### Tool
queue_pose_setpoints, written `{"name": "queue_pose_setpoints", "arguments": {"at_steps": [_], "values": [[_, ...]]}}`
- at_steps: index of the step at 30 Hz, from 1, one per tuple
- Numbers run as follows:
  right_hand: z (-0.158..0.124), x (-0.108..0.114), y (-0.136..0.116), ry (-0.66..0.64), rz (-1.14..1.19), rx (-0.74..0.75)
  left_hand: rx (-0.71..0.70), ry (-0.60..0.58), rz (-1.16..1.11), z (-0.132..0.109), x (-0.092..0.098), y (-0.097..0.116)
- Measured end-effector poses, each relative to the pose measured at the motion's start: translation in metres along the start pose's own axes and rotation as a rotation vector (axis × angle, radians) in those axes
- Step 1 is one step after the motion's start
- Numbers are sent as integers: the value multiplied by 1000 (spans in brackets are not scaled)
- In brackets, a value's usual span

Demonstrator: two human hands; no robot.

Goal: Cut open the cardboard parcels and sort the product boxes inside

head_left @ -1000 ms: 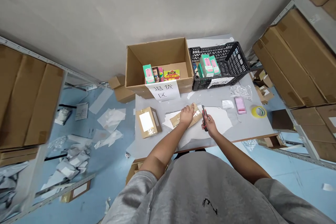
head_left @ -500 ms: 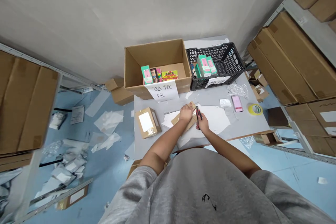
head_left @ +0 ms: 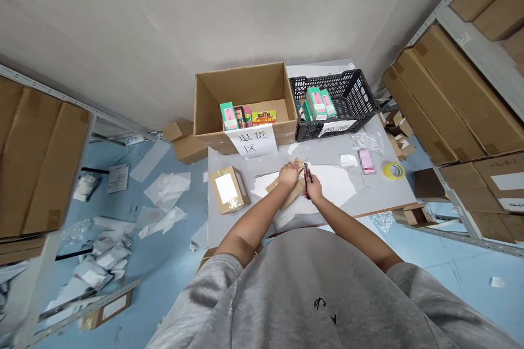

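My left hand (head_left: 289,175) presses down on a small flat brown parcel (head_left: 291,192) lying on white paper in the middle of the grey table (head_left: 380,196). My right hand (head_left: 313,189) is closed around a red and black utility knife (head_left: 307,173), whose tip sits against the parcel's right edge beside my left hand. A second brown parcel with a white label (head_left: 227,189) lies to the left on the table.
An open cardboard box (head_left: 245,103) with a paper sign and a black plastic crate (head_left: 333,102), both holding small green-pink boxes, stand at the back. A yellow tape roll (head_left: 393,170), a pink packet (head_left: 367,161) and plastic wrap lie right. Shelves of cartons flank both sides; paper litters the floor.
My right hand brought the knife leftwards up to the parcel's edge. My left hand stayed on the parcel. The view shifted slightly.
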State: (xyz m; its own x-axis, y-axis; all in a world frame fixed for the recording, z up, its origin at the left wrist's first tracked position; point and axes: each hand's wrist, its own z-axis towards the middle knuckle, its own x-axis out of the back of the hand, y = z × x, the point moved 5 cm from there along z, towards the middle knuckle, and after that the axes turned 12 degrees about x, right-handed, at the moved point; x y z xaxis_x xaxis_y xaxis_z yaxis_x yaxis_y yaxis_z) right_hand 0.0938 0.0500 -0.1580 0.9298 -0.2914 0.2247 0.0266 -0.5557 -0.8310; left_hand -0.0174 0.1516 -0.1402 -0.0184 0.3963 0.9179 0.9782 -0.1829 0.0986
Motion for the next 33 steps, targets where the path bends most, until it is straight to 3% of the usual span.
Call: {"name": "queue_pose_setpoints", "arguments": {"at_steps": [5, 9, 15, 20, 24, 29, 33], "values": [[-3, -1, 13, -9, 48, -7, 5, -2, -12, -2, -4, 11], [-2, -3, 17, -43, 84, 15, 19, 84, -41, -7, -7, 19], [17, -4, -1, -57, 89, -28, -43, 70, -41, -1, -6, 11], [9, -9, 4, -49, 59, -2, 5, 28, -73, 10, 3, 5], [11, -12, 2, -32, 85, 1, -16, 20, -92, 4, 3, 4], [24, 16, -3, 10, 134, 42, -17, 111, -98, -1, -2, -3], [37, 52, -4, 69, 95, 141, -180, 154, -115, 8, -3, -2]]}}
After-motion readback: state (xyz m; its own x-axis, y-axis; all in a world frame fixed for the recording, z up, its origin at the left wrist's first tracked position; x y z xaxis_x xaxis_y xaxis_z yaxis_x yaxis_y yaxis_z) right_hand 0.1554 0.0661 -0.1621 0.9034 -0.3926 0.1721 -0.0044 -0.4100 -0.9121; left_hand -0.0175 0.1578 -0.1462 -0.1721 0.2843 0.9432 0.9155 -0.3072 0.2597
